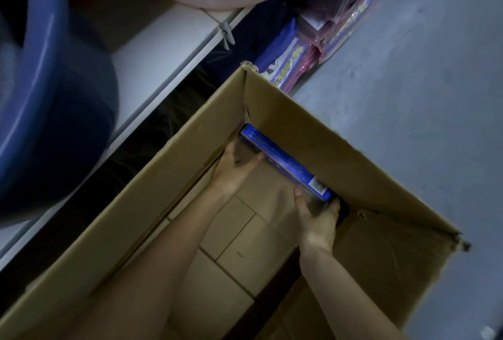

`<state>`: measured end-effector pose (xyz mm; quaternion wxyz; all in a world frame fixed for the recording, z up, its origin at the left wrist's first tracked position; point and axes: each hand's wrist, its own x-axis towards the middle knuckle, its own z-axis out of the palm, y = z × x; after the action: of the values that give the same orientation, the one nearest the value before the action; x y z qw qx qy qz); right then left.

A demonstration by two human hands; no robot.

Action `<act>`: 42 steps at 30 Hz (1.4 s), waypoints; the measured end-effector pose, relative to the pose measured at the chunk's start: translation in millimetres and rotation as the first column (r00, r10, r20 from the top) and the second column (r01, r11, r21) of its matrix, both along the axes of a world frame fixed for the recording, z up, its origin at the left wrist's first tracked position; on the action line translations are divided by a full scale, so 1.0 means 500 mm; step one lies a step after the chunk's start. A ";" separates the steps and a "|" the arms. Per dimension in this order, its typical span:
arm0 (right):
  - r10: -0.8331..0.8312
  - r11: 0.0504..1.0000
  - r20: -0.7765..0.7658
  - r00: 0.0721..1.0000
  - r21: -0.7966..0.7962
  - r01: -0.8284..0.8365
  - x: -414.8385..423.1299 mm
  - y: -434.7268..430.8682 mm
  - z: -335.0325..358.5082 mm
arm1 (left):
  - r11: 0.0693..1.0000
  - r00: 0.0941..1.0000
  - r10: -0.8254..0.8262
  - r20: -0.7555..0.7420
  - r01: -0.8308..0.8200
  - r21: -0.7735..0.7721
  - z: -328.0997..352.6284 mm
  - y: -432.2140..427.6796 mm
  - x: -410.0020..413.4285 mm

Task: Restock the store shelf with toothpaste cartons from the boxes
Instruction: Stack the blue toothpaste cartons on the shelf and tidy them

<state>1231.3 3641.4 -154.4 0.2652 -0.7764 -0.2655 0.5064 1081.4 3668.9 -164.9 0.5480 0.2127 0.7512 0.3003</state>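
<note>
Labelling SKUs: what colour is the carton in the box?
Carton is blue, paler print near one end; head view shows it.

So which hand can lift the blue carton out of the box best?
Probably the right hand: its thumb and fingers curl round one end of the carton. The left hand lies open, with only its fingertips at the carton.
</note>
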 end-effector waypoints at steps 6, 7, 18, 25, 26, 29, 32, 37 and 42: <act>0.029 1.000 -0.006 1.000 0.012 -0.029 0.017 -0.002 -0.023 | 0.995 0.995 0.095 0.039 -0.096 0.023 -0.015 0.020 0.003; 0.009 1.000 -0.022 1.000 0.002 -0.009 0.016 -0.004 -0.026 | 0.993 0.992 0.116 0.041 -0.117 0.031 -0.016 0.020 0.005; -0.030 0.986 -0.055 0.998 -0.168 0.020 0.008 -0.041 -0.022 | 0.923 0.918 0.382 -0.101 -0.376 0.074 -0.010 -0.152 0.037; 0.194 0.972 -0.007 0.981 -0.136 -0.193 0.007 -0.027 -0.032 | 0.911 0.885 0.411 -0.216 -0.404 0.080 -0.014 -0.242 0.026; 0.216 0.966 -0.011 0.976 -0.146 -0.215 0.005 -0.025 -0.032 | 0.909 0.886 0.417 -0.203 -0.412 0.068 -0.018 -0.239 0.022; 0.221 0.959 -0.032 0.975 -0.176 -0.223 0.005 -0.023 -0.028 | 0.885 0.871 0.465 -0.156 -0.460 0.071 -0.019 -0.222 0.020; 0.251 0.953 -0.055 0.966 -0.164 -0.257 0.010 -0.016 -0.003 | 0.845 0.829 0.534 -0.165 -0.532 0.057 -0.011 -0.218 0.030; 0.420 0.903 -0.059 0.905 -0.072 -0.424 0.023 -0.007 0.073 | 0.755 0.712 0.642 -0.284 -0.652 0.070 0.059 -0.247 0.084; 0.542 0.840 -0.124 0.831 0.115 -0.531 0.050 -0.040 0.195 | 0.617 0.561 0.763 -0.321 -0.781 0.102 0.174 -0.307 0.153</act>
<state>1256.1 3621.3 -56.9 0.1610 -0.6192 -0.4706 0.6076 1157.9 3515.3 -77.8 0.2315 -0.1039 0.8566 0.4493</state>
